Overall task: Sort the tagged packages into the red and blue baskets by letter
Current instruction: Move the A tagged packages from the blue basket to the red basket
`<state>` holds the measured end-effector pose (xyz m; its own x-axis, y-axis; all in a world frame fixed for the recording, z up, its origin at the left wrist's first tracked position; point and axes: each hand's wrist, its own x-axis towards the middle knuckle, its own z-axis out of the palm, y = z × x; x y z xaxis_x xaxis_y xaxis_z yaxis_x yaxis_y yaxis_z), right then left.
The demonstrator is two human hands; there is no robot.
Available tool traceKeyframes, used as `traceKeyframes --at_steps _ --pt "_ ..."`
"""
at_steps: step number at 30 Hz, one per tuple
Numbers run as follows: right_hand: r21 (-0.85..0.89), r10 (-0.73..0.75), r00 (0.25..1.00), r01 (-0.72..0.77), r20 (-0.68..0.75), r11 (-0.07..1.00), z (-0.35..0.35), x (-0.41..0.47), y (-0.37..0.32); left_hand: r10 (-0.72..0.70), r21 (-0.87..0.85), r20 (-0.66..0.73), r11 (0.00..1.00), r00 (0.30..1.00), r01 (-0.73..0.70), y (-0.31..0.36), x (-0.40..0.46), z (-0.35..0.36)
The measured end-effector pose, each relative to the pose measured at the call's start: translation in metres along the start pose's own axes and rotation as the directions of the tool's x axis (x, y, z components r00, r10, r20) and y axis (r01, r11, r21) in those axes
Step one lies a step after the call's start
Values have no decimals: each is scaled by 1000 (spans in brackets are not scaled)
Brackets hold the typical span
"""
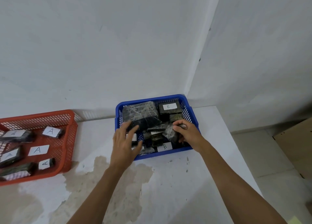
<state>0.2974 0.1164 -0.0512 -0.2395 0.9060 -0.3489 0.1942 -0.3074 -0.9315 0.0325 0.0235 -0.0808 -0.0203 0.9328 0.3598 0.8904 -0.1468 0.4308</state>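
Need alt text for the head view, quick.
Both hands reach into the blue plastic mesh basket of B-tagged dark wrapped packages: right hand grips one, left hand open. Red plastic mesh basket at left holds A-tagged packages.

A white table (pixel 194 181) in front of me meets two pale grey walls (pixel 118 46) in a corner. A large tan patch of worn, peeling surface (pixel 104 178) spreads across the tabletop. To my right, a brown cardboard box (pixel 297 146) sits on the pale tiled floor (pixel 253 156).
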Motion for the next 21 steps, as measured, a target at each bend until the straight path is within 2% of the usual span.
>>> traceKeyframes --at_steps 5,8,11,14,16,18,21 --pt "107 63 998 -62 -4 992 11 3 -9 212 -135 115 971 970 -196 50 27 5" --pt "97 91 996 -91 5 991 14 4 -14 259 -159 121 958 958 -239 63 38 13" --pt "61 122 993 -122 4 991 13 4 -16 156 -282 120 952 980 -117 65 43 15" --pt "7 131 990 -132 46 991 9 2 -12 -50 -415 96 906 994 86 65 45 16" --pt "-47 109 992 -107 58 993 7 1 -8 -198 -471 172 844 965 258 63 48 16" --pt "-108 82 996 -76 45 991 5 -1 -6 -290 -529 282 748 915 400 62 51 15" --pt "-93 71 996 -66 59 993 1 -6 -5 -328 -610 362 625 872 488 62 50 16"
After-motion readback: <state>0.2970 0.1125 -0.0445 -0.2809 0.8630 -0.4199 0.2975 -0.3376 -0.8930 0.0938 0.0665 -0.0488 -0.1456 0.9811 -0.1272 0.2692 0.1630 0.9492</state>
